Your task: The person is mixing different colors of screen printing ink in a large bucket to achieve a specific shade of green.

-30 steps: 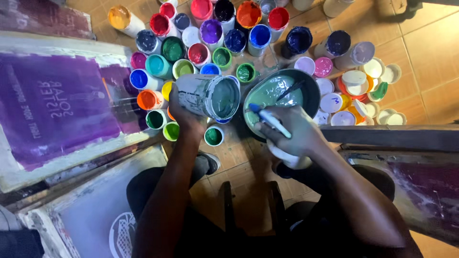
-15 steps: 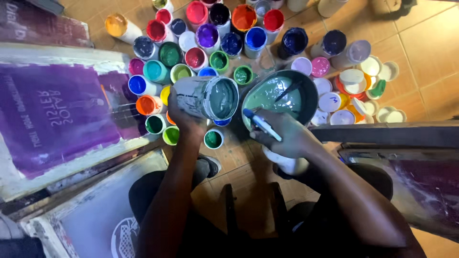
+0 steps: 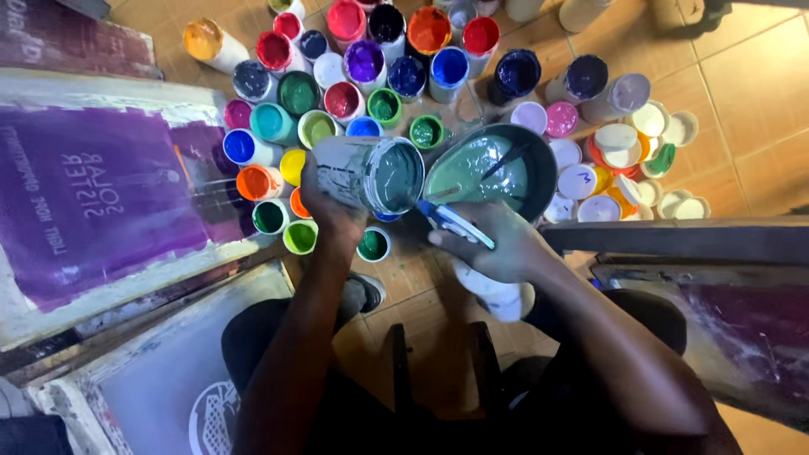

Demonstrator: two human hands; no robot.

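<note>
My left hand [image 3: 330, 211] grips a white paint jar [image 3: 364, 171] tipped on its side, its mouth full of grey-green paint and turned toward a dark bowl [image 3: 539, 173]. The bowl holds pale green paint with a dark stick resting in it. My right hand [image 3: 497, 248] holds a blue-and-white tool [image 3: 455, 223] whose tip reaches the jar's mouth. Below that hand a white container [image 3: 497, 295] shows partly.
Many open jars of coloured paint [image 3: 371, 59] crowd the tiled floor beyond the bowl, with loose lids [image 3: 619, 160] at the right. A purple printing screen [image 3: 93, 198] lies at the left, another frame [image 3: 143, 396] at lower left, and a wooden frame [image 3: 699, 244] at the right.
The jar has stayed tipped toward the bowl. My right hand with the tool has shifted slightly left, closer to the jar's mouth.
</note>
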